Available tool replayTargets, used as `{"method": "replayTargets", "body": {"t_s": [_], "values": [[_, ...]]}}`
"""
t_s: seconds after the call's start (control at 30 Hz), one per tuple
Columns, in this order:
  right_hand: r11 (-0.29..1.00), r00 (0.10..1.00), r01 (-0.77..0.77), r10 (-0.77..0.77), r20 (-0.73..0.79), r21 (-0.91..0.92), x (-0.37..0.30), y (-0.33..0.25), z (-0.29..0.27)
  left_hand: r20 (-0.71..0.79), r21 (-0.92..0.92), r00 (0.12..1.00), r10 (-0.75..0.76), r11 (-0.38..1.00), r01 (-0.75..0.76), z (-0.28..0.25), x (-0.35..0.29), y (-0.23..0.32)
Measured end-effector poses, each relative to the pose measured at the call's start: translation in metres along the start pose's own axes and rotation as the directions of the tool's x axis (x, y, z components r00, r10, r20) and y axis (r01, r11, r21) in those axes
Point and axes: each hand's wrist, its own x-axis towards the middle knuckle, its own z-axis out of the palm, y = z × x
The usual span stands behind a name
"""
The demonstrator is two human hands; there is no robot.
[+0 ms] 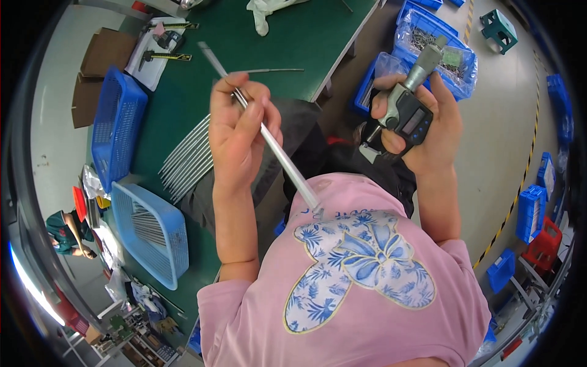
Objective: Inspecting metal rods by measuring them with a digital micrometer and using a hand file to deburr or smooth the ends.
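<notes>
My left hand is closed round a thin silver metal rod, which slants from the upper left down toward my pink shirt. In my right hand is a digital micrometer with a black body, small screen and silver thimble; its jaw, at the lower left, has no rod in it. A row of similar metal rods lies on the green table beside my left wrist. Another thin rod rests on the table beyond my left hand.
At left, a light blue basket holds several rods, with a darker blue basket behind it. Calipers lie on paper. Blue bins of small metal parts stand at the right. Another person is at far left.
</notes>
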Motion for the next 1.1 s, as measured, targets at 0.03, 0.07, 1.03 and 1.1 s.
{"method": "replayTargets", "body": {"t_s": [0.03,0.07,1.03,1.1], "values": [[1.0,1.0,-0.003,0.003,-0.007,-0.003,0.0,0.001,0.004,-0.002,-0.006,1.0,-0.005,1.0,0.005,0.001,0.003,-0.002],[0.996,0.998,-0.057,0.057,0.005,0.061,-0.001,0.003,0.008,-0.095,0.034,0.994,0.05,0.998,-0.047,0.002,0.005,-0.004],[0.978,0.983,-0.15,0.133,0.124,0.147,-0.006,0.007,0.02,-0.341,0.189,0.931,0.134,0.979,-0.072,0.012,-0.008,-0.012],[0.979,0.983,-0.156,0.141,0.12,0.131,-0.005,0.008,0.019,-0.321,0.176,0.938,0.128,0.982,-0.074,0.012,-0.009,-0.012]]}}
